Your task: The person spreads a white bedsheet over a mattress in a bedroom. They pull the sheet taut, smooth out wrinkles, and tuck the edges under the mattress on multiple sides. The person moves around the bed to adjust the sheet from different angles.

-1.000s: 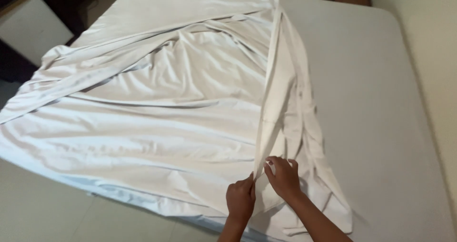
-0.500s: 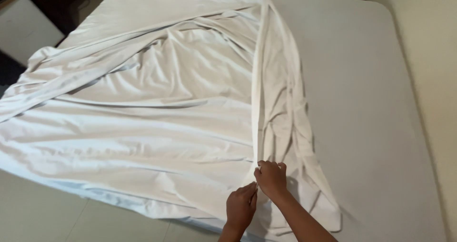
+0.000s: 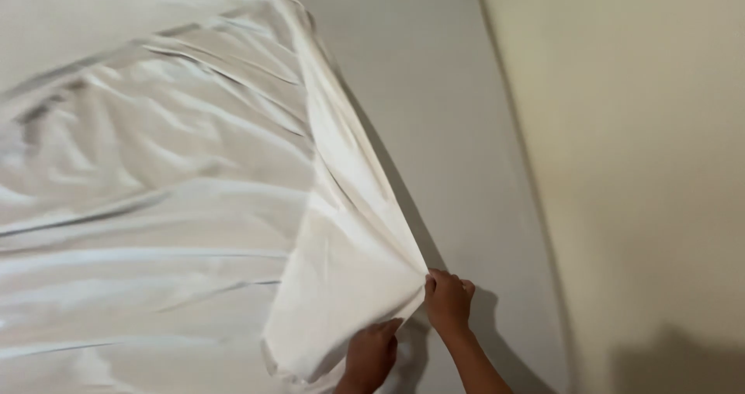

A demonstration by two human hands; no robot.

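Spreading across the left and middle of the view, a white bed sheet lies rumpled over a pale grey mattress, its creases running in long soft ridges. Nearer the centre, one edge of the sheet is lifted into a loose, hanging fold that tapers down toward the hands. The left hand sits low at the bottom of that fold, fingers curled into the cloth from beneath, gripping a bunched bit of the lower edge. Just to its right, the right hand is closed in a pinch on the tip of the fold, where the cloth gathers to a point above the bare mattress. The fabric looks thin, light and limp; it likely drapes and slides easily, offers no stiffness, and would be best held at a hem or corner, where the gathered layers give the fingers something firm. Farthest right stands a plain cream wall.
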